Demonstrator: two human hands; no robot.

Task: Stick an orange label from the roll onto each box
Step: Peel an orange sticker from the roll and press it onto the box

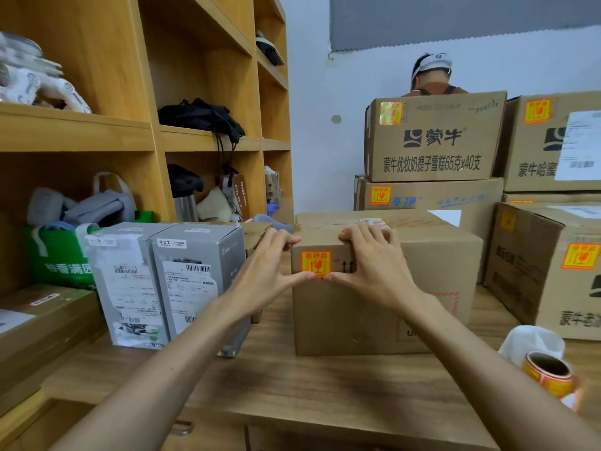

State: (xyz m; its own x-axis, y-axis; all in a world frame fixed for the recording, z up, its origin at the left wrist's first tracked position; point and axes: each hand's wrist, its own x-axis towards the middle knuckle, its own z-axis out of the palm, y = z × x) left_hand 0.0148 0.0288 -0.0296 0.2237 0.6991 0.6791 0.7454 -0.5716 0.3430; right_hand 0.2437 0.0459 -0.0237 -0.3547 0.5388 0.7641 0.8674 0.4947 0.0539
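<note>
Head view. At the middle of the wooden surface (292,385) stands a brown cardboard box (374,304), with a square orange label (315,263) on the upper left of its front face. The left hand (263,271) has its grip spread, fingers nearly straight to the box's top corner and thumb pressing the label's lower edge. The right hand (374,262) hooks its fingers over the top edge, thumb beside the other thumb at the label — a grip clamped on the box. The roll of orange labels (549,375) lies near the right front, untouched. Judged: the label is thin, limp and tacky — best taken by a corner. The box looks stiff and steady under thumb pressure.
</note>
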